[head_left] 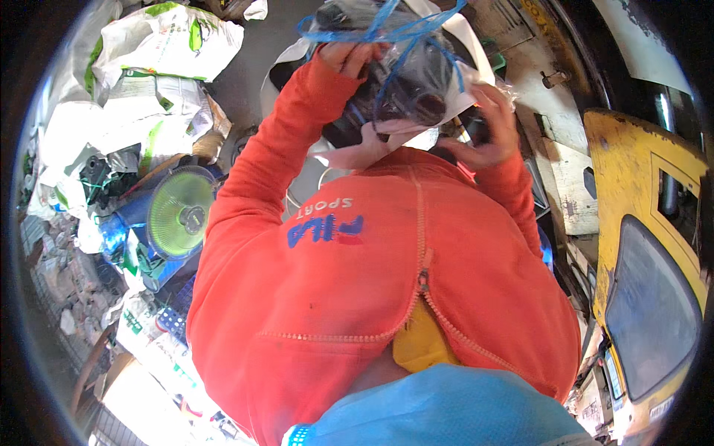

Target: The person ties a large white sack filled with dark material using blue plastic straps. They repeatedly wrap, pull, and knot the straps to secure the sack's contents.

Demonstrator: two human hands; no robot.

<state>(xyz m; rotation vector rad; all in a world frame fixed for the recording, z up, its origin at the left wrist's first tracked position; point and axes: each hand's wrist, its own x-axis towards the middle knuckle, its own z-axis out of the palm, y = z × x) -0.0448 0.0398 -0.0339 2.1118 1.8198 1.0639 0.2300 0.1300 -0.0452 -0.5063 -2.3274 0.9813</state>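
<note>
Left hand (348,56): fingers curled in against the plastic and blue cord; whether they pinch either, I cannot tell.
Right hand (489,132): thumb and fingers spread apart, fingertips at the bag's white edge.
Bag (405,130): between the two hands, clear plastic with white edging, dark objects bundled inside.
Blue cord (378,34): looped across the bag, just beside the left hand.
Jacket (357,275): orange-red, on the near side of both hands; the chest carries large blue lettering and smaller white lettering.
Yellow shirt (424,338): in the zip opening, closer to the wearer than the grip.
Blue cloth (446,409): along the lower edge, well apart from the hands.
Grey floor (262,41): showing just left of the bag.
Sacks (175,37): left of the left hand, white with green printing too blurred to read.
Fan (180,212): round, green, left of the left sleeve.
Rubble (74,290): beyond the fan, farther left.
Yellow panel (606,186): well right of the right hand, scuffed, with a dark rounded window and a small label near its bottom.
</note>
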